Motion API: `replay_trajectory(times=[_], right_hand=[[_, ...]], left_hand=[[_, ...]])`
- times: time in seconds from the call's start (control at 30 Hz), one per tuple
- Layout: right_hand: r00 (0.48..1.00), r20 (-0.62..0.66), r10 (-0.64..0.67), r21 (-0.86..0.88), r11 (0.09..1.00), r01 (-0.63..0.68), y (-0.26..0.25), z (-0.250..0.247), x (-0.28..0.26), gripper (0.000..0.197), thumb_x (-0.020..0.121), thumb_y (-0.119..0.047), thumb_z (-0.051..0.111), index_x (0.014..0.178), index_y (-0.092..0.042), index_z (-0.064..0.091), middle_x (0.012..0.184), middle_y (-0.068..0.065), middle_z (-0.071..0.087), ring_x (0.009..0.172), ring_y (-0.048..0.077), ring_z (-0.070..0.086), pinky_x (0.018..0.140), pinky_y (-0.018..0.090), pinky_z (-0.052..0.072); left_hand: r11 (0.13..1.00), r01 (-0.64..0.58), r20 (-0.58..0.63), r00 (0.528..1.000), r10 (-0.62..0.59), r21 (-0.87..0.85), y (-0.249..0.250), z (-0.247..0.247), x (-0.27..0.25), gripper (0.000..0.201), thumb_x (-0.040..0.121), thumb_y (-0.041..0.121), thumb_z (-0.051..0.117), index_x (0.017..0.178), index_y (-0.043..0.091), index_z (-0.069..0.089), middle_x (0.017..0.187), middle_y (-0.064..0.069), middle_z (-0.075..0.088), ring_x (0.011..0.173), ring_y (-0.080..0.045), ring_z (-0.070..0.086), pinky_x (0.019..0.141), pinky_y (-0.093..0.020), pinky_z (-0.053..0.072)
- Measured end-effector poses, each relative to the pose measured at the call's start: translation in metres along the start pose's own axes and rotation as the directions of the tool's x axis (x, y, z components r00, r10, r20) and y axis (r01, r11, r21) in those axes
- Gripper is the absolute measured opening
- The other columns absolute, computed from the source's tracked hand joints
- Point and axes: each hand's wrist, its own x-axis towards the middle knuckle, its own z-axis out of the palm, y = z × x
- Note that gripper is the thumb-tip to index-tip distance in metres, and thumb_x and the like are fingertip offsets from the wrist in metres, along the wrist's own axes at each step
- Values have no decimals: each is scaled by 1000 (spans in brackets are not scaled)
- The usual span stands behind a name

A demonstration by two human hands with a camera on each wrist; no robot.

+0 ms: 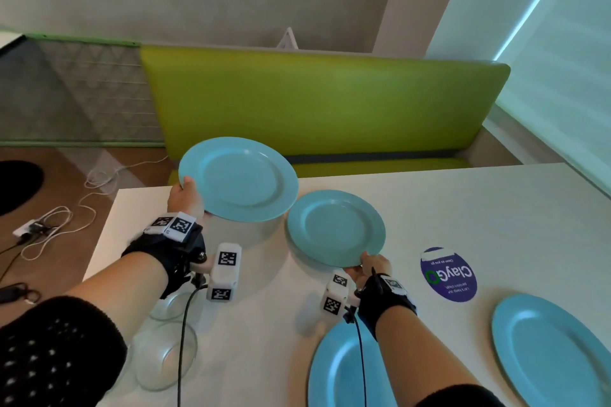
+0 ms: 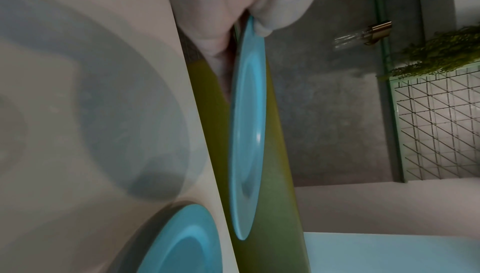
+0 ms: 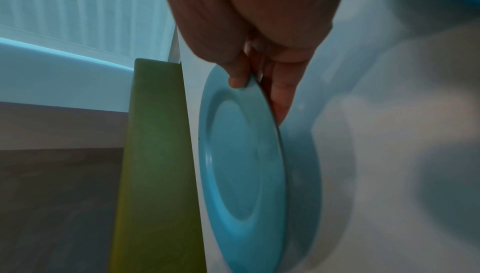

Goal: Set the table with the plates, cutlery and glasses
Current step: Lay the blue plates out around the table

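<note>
Your left hand (image 1: 185, 196) pinches the near-left rim of a round light-blue plastic plate (image 1: 238, 179), thumb on top and fingers curled beneath, and holds it tilted in the air above the far-left part of the white table (image 1: 463, 208); in the left wrist view that raised plate (image 2: 248, 129) appears edge-on, clear of the tabletop, with your thumb (image 2: 267, 10) over its rim. Just to its right, your right hand (image 1: 370, 266) grips the near edge of a second round light-blue plate (image 1: 335, 228), thumb on the upper rim and fingers under it; the right wrist view shows this second plate (image 3: 241, 154) lifted at the near edge, with a shadow under it, though you cannot tell whether its far edge touches the table. Two more light-blue plates lie flat on the table nearer to you: one under your right forearm (image 1: 344, 370) and one at the right edge (image 1: 555, 350). Two clear glass tumblers (image 1: 165, 357) stand below your left wrist. A round purple sticker (image 1: 449, 275) lies between the second plate and the right-hand plate. Beyond the table stands a lime-green padded bench (image 1: 324, 102), and white cables (image 1: 66, 218) lie on the brown floor at left.
</note>
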Motion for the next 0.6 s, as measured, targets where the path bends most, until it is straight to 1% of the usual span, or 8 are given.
replay_trajectory(times=[0.13, 0.27, 0.33, 0.4, 0.43, 0.5, 0.57, 0.6], right_hand=[[1000, -10, 26, -28, 999, -26, -1, 8, 5, 29, 97, -1, 42, 125, 6, 49, 129, 29, 53, 115, 45, 55, 92, 56, 48], [999, -3, 40, -155, 987, -40, -5, 12, 12, 31, 93, 4, 47, 123, 12, 49, 122, 28, 57, 113, 44, 56, 94, 54, 48], [998, 18, 59, -224, 973, -53, -6, 13, 19, 26, 92, 5, 48, 116, 14, 51, 111, 26, 60, 111, 42, 57, 96, 53, 47], [997, 44, 70, -294, 954, -54, -9, 16, 21, 19, 91, 3, 51, 107, 13, 52, 93, 20, 59, 109, 40, 58, 97, 51, 47], [997, 44, 65, -330, 943, -47, -10, 17, 24, 21, 90, 2, 52, 108, 14, 52, 89, 19, 59, 109, 39, 59, 97, 50, 48], [994, 68, 81, -359, 932, -52, -12, 17, 25, 23, 89, 2, 53, 110, 11, 52, 96, 21, 58, 109, 39, 59, 95, 48, 50], [988, 131, 83, -376, 926, -28, -13, 14, 29, 39, 92, 1, 49, 130, 7, 44, 122, 24, 53, 109, 35, 57, 89, 41, 53], [983, 162, 84, -384, 923, -15, -15, 13, 28, 43, 93, 0, 47, 135, 5, 39, 133, 22, 48, 105, 31, 55, 83, 38, 54]], left_hand=[[994, 35, 14, 999, -34, -104, -2, 5, 4, 44, 101, 31, 31, 138, 11, 39, 136, -12, 51, 108, -32, 56, 87, -43, 48], [989, 51, 1, 999, -51, -135, -5, 10, 8, 43, 100, 33, 33, 137, 12, 40, 136, -13, 51, 114, -34, 55, 86, -44, 48], [986, 63, 0, 998, -64, -152, -6, 12, 9, 42, 100, 32, 34, 137, 13, 39, 137, -13, 50, 119, -34, 54, 85, -44, 48], [983, 70, 4, 998, -70, -168, -7, 15, 10, 43, 101, 32, 33, 138, 12, 38, 137, -14, 49, 121, -34, 52, 85, -45, 48], [984, 65, 7, 998, -64, -167, -7, 17, 9, 43, 101, 31, 33, 138, 11, 38, 138, -14, 49, 122, -34, 52, 85, -45, 47], [985, 59, 10, 998, -58, -163, -7, 19, 7, 43, 101, 31, 33, 137, 10, 38, 138, -14, 48, 122, -34, 52, 86, -45, 48], [983, 67, 22, 998, -64, -171, -8, 22, 6, 43, 101, 32, 33, 137, 10, 38, 138, -14, 48, 122, -35, 52, 87, -46, 48], [983, 68, 26, 998, -65, -172, -8, 24, 5, 43, 101, 32, 33, 137, 10, 37, 138, -15, 48, 122, -35, 52, 87, -46, 48]])
